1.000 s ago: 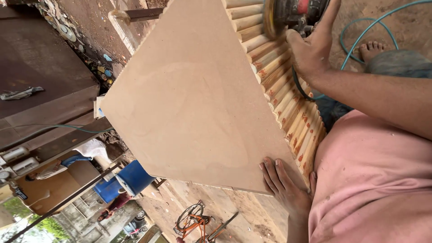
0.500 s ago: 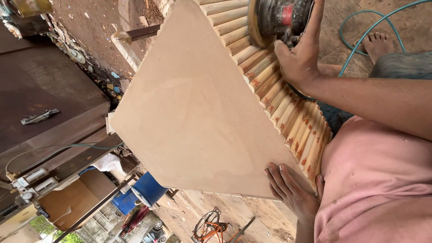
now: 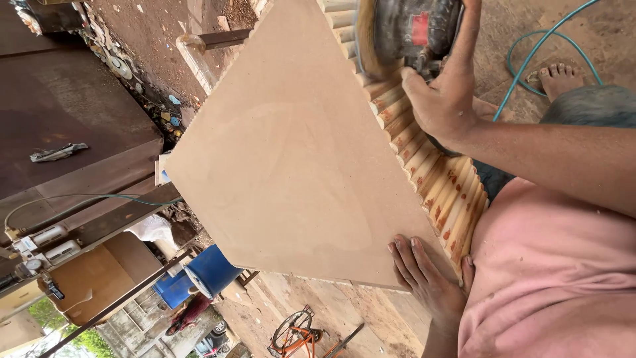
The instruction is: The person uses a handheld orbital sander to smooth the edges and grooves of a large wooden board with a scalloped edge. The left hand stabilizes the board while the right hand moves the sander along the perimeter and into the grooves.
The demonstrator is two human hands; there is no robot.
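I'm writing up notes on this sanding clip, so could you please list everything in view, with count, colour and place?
Flat board: one, pale tan, centre, held on edge.
Fluted strip edge: one row of ribs, light wood with reddish marks, along the board's right side.
Disc sander: one, dark grey with a red patch, top, against the ribs.
Hose: one, teal, top right on the ground.
Barrels: two, blue, lower left.
Bicycle: one, orange frame, bottom.
Bare foot: one, top right.
Pink shirt: one, lower right.
Left hand: flat on the board's lower corner.
Right hand: gripping the sander.
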